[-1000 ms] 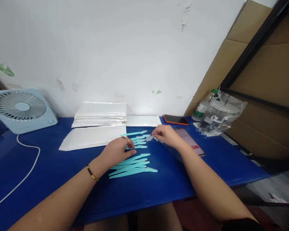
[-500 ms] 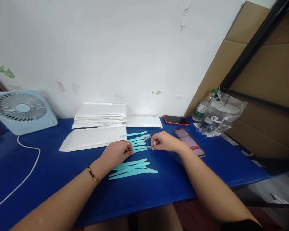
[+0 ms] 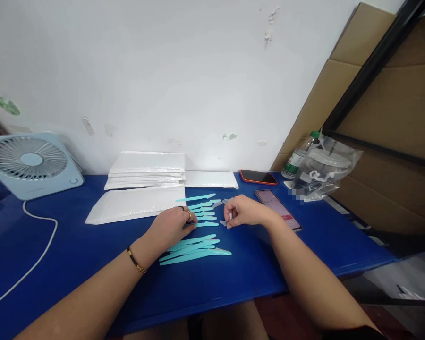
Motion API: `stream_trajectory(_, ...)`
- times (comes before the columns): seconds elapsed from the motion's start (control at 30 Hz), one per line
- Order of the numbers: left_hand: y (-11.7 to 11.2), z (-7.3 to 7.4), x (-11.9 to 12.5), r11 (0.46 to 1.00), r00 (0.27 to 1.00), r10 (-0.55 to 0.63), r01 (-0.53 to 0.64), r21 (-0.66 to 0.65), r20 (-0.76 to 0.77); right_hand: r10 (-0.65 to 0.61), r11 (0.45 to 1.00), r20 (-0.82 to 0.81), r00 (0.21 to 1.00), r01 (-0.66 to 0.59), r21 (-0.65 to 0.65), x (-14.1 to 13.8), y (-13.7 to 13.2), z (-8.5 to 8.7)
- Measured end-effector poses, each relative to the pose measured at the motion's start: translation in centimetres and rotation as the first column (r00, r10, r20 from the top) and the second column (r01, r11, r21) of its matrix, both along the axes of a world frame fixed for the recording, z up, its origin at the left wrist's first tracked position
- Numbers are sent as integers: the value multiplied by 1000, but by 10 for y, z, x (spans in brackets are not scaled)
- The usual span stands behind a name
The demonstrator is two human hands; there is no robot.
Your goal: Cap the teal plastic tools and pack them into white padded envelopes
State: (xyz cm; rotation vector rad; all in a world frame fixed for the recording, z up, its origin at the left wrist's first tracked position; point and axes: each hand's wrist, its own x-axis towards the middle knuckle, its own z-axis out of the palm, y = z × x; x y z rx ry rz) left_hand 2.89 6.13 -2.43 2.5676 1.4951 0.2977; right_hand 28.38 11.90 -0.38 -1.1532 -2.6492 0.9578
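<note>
Several turquoise eyebrow razors (image 3: 205, 208) lie side by side on the blue table, their slim handles pointing left. My left hand (image 3: 175, 225) rests over those handles, fingers closed on the nearest razor (image 3: 208, 224) of this group. Just right of its tip, my right hand (image 3: 242, 211) pinches a small clear plastic cap (image 3: 223, 222), which is apart from the razor. Another clear cap (image 3: 217, 204) sits at the tip of a razor farther back. Closer to me is a second, overlapping bunch of razors (image 3: 194, 250). My fingers hide part of the handles.
White padded envelopes (image 3: 147, 163) are stacked against the wall, with another envelope (image 3: 138, 204) in front. A light blue fan (image 3: 31, 163) stands left. Two phones, one orange-edged (image 3: 258, 177) and one lit (image 3: 278, 208), lie right, near a bottle (image 3: 297, 158) and a bagged cup (image 3: 326, 165).
Both hands have shifted slightly toward me. The razor in my left hand has come nearer, away from the others in its row, and the cap in my right hand has moved off its tip.
</note>
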Motion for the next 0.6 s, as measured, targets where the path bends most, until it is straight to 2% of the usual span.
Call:
stream_trajectory(0.23, 3, -3, 2, 998, 998, -58, 58, 11, 32, 40, 999, -77, 996, -41, -10, -9, -4, -3)
stream_trajectory(0.47, 7, -8, 3, 999, 997, -39, 40, -22, 60, 44, 996, -177, 983, -29, 84, -24, -6, -13)
stream_trajectory(0.53, 5, -4, 2, 999, 997, -25, 26, -18, 77, 22, 987, -196, 980, 9, 159, -22, -2, -15)
stream_trajectory(0.6, 1, 3, 1, 1000, 993, 9, -8, -13, 115, -29, 947, -202, 979, 92, 308, -19, 4, -18)
